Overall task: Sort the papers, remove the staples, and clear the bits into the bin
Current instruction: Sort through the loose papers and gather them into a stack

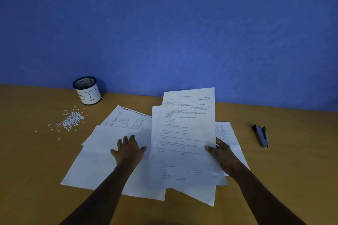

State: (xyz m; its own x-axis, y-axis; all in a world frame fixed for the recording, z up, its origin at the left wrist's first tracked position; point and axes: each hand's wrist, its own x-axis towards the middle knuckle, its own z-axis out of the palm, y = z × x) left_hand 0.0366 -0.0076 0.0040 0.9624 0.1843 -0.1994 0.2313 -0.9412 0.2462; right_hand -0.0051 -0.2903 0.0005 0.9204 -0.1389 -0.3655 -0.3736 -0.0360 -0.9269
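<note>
A: Papers first. Where do they lie?

B: Loose papers (pixel 102 166) spread on the wooden desk (pixel 27 179), directly under and between both hands, overlapping at odd angles. One printed exam sheet (pixel 184 133) is tilted up off the pile, its top edge raised toward the blue wall (pixel 164 23).

A: Who has it?

B: Right hand (pixel 222 153). Thumb pressed on the front of the sheet's right edge, fingers behind it, so a pinch hold. More sheets seem to sit behind the front one; how many, cannot tell. A ring shows on one finger.

A: Left hand?

B: Left hand (pixel 129 149) flat, palm down, fingers spread wide, resting on a blank sheet just left of the raised one. Grips nothing.

A: Staples?

B: None I can make out at this size.

A: The bits?

B: Small white paper bits (pixel 72 119) in a scattered heap, well beyond and to the left of the left hand, on bare desk, apart from the papers.

A: Bin?

B: Black mesh cup wrapped in white paper lettered "BIN" (pixel 87 90), upright, farther off than the bits, against the wall, near the heap but not touching.

A: Right side?

B: A dark stapler-type tool (pixel 260 136) lies flat, out past the right hand, clear of the papers.
</note>
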